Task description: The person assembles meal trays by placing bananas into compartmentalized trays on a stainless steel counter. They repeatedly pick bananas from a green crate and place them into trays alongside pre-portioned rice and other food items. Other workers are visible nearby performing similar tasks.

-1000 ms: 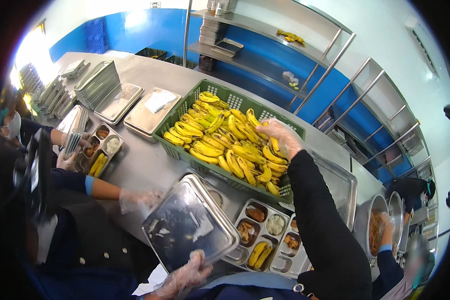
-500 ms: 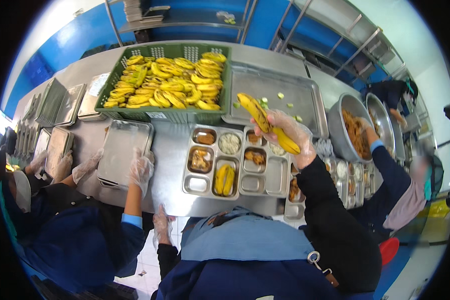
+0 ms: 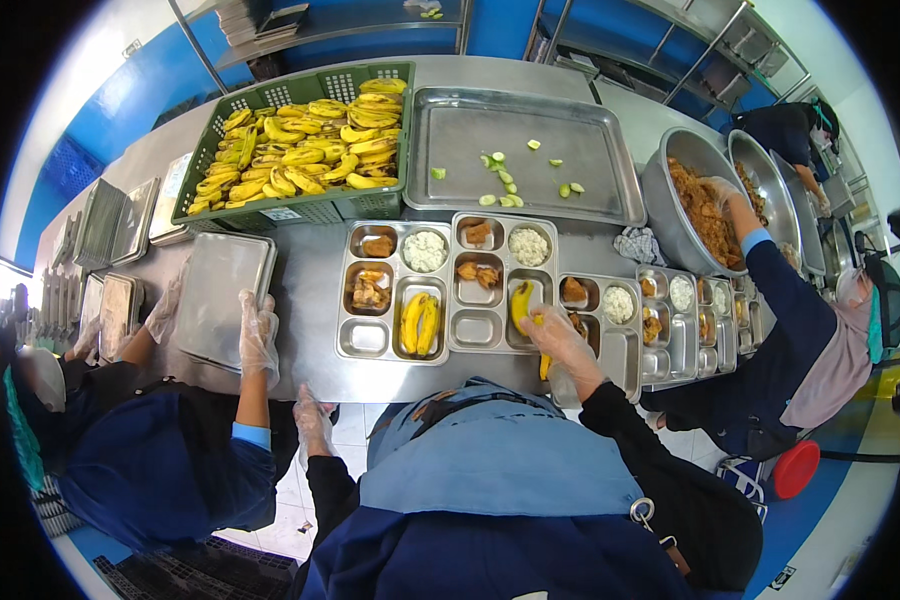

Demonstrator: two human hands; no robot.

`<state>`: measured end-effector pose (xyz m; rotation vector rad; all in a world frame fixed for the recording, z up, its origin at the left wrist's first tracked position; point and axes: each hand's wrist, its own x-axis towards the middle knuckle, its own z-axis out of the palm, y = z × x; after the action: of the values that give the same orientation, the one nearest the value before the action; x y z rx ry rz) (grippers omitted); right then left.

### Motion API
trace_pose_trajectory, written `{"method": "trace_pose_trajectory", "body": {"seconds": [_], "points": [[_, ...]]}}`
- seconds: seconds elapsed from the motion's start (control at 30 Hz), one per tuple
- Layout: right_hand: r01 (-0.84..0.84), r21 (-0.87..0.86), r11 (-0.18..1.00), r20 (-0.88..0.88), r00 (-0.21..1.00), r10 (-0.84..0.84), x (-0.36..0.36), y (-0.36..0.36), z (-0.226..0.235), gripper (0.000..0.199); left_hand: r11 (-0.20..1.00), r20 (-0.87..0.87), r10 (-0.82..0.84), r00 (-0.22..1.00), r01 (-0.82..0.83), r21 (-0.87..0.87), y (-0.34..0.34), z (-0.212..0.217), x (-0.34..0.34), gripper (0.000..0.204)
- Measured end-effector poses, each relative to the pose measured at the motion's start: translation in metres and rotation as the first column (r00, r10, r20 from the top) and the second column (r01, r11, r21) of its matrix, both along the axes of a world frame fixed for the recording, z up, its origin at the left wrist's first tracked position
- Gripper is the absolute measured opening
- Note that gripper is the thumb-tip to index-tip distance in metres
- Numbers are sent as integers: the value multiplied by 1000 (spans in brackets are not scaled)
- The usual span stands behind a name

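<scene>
My right hand (image 3: 566, 350), in a clear plastic glove, is closed around a yellow banana (image 3: 520, 304) at the right compartment of the second steel compartment tray (image 3: 476, 328). A yellow tip also shows below the fingers; whether it is a second banana I cannot tell. To the left, the first compartment tray (image 3: 364, 337) holds two bananas (image 3: 420, 324), white chopped food and brown pieces. My left hand (image 3: 313, 425), also gloved, hangs by the table's front edge with its fingers loosely extended and nothing in it.
A green crate (image 3: 300, 209) full of bananas stands at the back left. Beside it lies a large metal tray (image 3: 530, 112) with green slices. More filled trays (image 3: 621, 355) continue rightward toward big metal bowls (image 3: 668, 172). Co-workers stand on both sides; the left one touches stacked trays (image 3: 220, 300).
My right hand has come down and toward me, carrying the banana from above the large metal tray to the second compartment tray. The whole view has shifted slightly.
</scene>
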<state>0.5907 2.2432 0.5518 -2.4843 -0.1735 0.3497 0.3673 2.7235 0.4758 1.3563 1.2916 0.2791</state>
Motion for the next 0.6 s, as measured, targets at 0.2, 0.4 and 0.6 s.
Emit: {"method": "trace_pose_trajectory", "body": {"seconds": [0.2, 0.4, 0.6], "points": [[136, 86, 987, 116, 982, -146, 35, -1, 3, 35, 993, -30, -27, 999, 31, 113, -20, 15, -1, 59], [-84, -216, 973, 140, 983, 115, 52, 19, 8, 29, 784, -421, -340, 841, 500, 367, -12, -29, -20, 72], [24, -269, 963, 263, 964, 50, 31, 28, 12, 32, 655, -560, -358, 747, 629, 420, -21, -26, -16, 51]]}}
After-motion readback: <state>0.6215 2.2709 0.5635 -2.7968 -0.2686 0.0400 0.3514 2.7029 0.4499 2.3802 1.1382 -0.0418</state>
